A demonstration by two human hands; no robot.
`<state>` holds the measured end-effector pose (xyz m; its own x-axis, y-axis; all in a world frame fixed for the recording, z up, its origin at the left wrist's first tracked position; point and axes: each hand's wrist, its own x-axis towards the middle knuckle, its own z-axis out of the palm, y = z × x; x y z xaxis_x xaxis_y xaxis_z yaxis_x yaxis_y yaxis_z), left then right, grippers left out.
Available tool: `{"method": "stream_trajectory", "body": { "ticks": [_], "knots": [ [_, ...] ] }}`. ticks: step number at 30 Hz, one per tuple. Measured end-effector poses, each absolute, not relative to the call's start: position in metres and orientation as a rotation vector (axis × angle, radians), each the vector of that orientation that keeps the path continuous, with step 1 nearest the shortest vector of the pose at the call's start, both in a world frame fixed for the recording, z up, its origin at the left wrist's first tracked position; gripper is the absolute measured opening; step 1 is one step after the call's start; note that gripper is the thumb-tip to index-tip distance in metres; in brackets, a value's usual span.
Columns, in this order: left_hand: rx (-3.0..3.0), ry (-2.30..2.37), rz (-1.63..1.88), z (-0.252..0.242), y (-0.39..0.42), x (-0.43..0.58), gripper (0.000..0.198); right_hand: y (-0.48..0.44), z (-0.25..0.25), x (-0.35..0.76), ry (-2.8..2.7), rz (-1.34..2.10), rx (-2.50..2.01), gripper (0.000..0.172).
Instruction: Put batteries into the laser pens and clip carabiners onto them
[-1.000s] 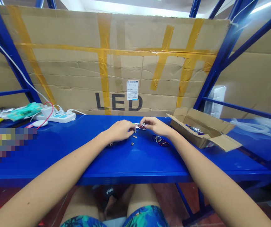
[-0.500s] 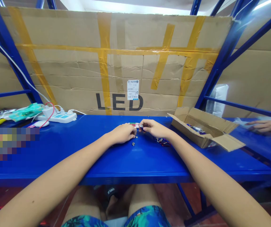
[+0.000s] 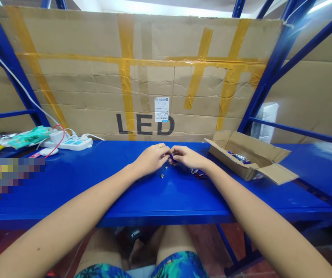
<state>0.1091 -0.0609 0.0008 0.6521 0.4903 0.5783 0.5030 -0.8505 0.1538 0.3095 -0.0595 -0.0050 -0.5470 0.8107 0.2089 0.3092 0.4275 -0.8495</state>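
My curled left hand [image 3: 153, 158] has just met my right hand [image 3: 187, 157] pinching a blue piece [image 3: 171, 157], suggesting two-handed work, left hold unclear.

Premises appear to be a storeroom used as a small workshop. Evidence: blue rack [image 3: 271, 65] uprights with cross-braces; blue bench [image 3: 166, 202], loose metal parts [image 3: 162, 176] lying on it; tall taped carton [image 3: 96, 90] marked LED, bearing a printed label [image 3: 161, 109]; open box [image 3: 258, 150] holding small goods; power strip [image 3: 79, 144] with plugs inserted; reddish floor [image 3: 224, 243].
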Motion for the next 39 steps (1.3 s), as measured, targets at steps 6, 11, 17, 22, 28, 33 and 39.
{"method": "stream_trajectory", "body": {
  "ticks": [6, 11, 17, 22, 28, 33, 39],
  "knots": [
    [-2.828, -1.020, -0.736, 0.006, -0.065, 0.105, 0.019, -0.053, -0.005, 0.319, -2.194, 0.800, -1.020, 0.016],
    [-2.914, -1.015, -0.355, -0.001, -0.063, 0.104, 0.021, -0.056, 0.000, 0.320, -2.337, 0.606, -1.083, 0.015],
    [-2.927, -0.987, -0.294, -0.006, -0.060, 0.105, 0.022, -0.057, 0.000, 0.319, -2.367, 0.628, -1.084, 0.013],
    [-2.850, -1.096, -0.419, 0.004, -0.063, 0.103, 0.013, -0.052, -0.004, 0.322, -2.323, 0.681, -1.067, 0.015],
    [-2.856, -0.946, -0.861, 0.005, -0.065, 0.107, 0.017, -0.057, -0.003, 0.315, -2.193, 0.924, -1.002, 0.015],
    [-2.844, -0.844, -0.910, 0.002, -0.065, 0.110, 0.020, -0.059, -0.002, 0.312, -2.108, 1.056, -0.932, 0.014],
    [-2.870, -0.976, -0.852, 0.015, -0.068, 0.101, 0.020, -0.057, -0.002, 0.314, -2.072, 1.029, -0.937, 0.011]
  ]
}}
